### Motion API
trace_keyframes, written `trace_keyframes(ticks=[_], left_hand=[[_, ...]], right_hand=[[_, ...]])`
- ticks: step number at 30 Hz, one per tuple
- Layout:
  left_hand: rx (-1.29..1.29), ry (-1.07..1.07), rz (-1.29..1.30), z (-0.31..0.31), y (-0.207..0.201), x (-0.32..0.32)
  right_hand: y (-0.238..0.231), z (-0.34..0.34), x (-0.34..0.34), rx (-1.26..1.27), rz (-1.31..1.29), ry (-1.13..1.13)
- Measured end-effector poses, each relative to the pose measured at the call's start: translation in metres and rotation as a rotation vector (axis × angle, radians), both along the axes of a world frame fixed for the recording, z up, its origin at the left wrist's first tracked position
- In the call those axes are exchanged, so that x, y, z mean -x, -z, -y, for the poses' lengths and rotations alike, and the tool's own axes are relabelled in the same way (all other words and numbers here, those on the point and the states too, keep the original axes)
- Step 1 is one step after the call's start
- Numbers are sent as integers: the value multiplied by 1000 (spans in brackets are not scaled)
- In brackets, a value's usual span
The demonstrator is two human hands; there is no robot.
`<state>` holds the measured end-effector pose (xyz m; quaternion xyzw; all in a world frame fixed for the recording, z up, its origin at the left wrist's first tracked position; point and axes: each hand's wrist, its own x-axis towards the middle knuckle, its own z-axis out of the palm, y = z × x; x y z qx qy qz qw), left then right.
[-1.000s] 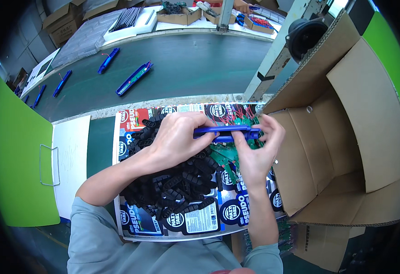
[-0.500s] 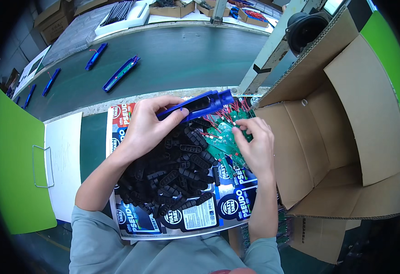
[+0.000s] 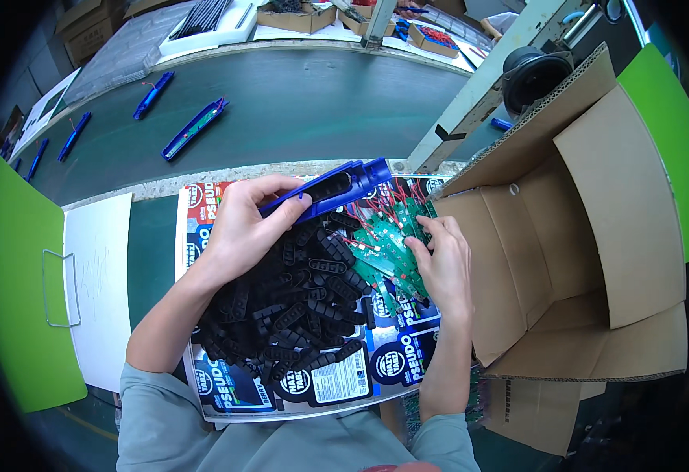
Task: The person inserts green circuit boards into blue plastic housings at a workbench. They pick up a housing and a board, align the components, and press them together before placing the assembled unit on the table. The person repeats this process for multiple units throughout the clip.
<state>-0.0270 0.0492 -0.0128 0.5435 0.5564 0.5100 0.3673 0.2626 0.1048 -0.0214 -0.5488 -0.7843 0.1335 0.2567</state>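
Observation:
My left hand [image 3: 254, 220] grips a long blue plastic housing [image 3: 372, 175], thumb on top, held tilted above the work surface. A black insert [image 3: 330, 186] lies in the housing's open side. Over a heap of green circuit boards [image 3: 384, 250] with red wires, my right hand [image 3: 445, 263] is closed, thumb and fingertips pinching at a green circuit board [image 3: 417, 211] on the heap's right side. Just below the housing, a big pile of black ribbed plastic pieces [image 3: 297, 307] spreads left of the boards.
A large open cardboard box [image 3: 541, 259] stands at my right. Beyond the printed sheet [image 3: 403, 354] runs a green conveyor [image 3: 305, 102] carrying blue housings [image 3: 195, 130]. A metal post [image 3: 470, 98] and round speaker [image 3: 535, 75] rise at far right. A green panel [image 3: 22, 291] stands left.
The view has shifted slightly. My right hand sits a little lower, still at the circuit boards. The blue housing stays in my left hand. Another blue piece now shows behind the post.

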Motion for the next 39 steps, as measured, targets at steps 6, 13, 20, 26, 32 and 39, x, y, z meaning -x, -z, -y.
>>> trace_keyframes(ticks=[6,13,20,26,32,39], left_hand=[[-8,27,-5,4,-3,-2],[88,146,210,15,-15,-17],[236,337,704,26,-4,-31],[159,356,683,25,6,-43],[96,404,570,26,10,-43],[103,404,573,27,6,-44]], right_hand=[[-7,0,-3,-123,-186,120],[-22,17,17,-14,-1078,-92],[-18,31,28,159,-1275,-210],[-15,48,39,-59,-1134,-236],[-1,55,44,-202,-1073,-272],[1,55,51,-225,-964,-331]])
